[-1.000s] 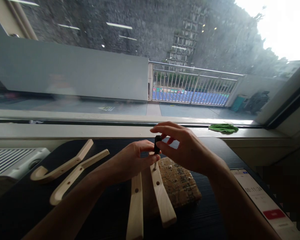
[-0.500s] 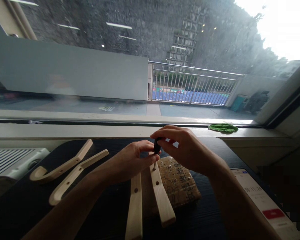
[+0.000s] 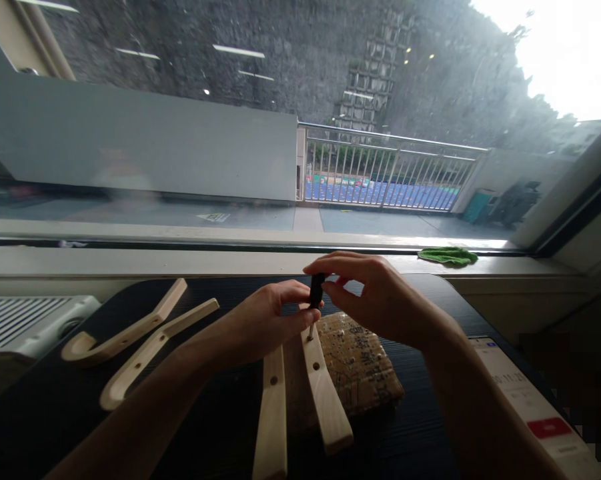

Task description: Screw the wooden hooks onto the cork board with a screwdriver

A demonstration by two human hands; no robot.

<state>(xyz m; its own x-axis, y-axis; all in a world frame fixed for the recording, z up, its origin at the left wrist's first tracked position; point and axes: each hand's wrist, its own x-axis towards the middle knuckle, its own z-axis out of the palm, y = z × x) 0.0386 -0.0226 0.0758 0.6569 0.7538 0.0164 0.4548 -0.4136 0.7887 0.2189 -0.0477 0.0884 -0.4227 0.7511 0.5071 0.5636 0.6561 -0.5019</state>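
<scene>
A black-handled screwdriver (image 3: pixel 317 291) stands nearly upright, its metal shank reaching down to a hole in a pale wooden piece (image 3: pixel 325 393). My left hand (image 3: pixel 260 317) pinches the lower handle between thumb and fingers. At the top of the handle, my right hand (image 3: pixel 367 283) curls its thumb and forefinger around it. The bent wooden piece lies partly on a tape-wrapped cardboard block (image 3: pixel 357 363) and has a second, open hole. To its left is another wooden piece (image 3: pixel 271 420) with a hole, its far end hidden behind my left hand.
Two curved wooden pieces, a farther one (image 3: pixel 125 339) and a nearer one (image 3: pixel 145 360), lie at left on the black table (image 3: pixel 405 447). A phone (image 3: pixel 535 407) showing a timer is at right. A green cloth (image 3: pixel 447 256) rests on the window sill (image 3: pixel 220 261). A white heater (image 3: pixel 35 323) stands left.
My right hand has shifted slightly right and its fingers have moved around the handle, leaving more of the handle visible. My left hand and the wooden pieces stay nearly where they were.
</scene>
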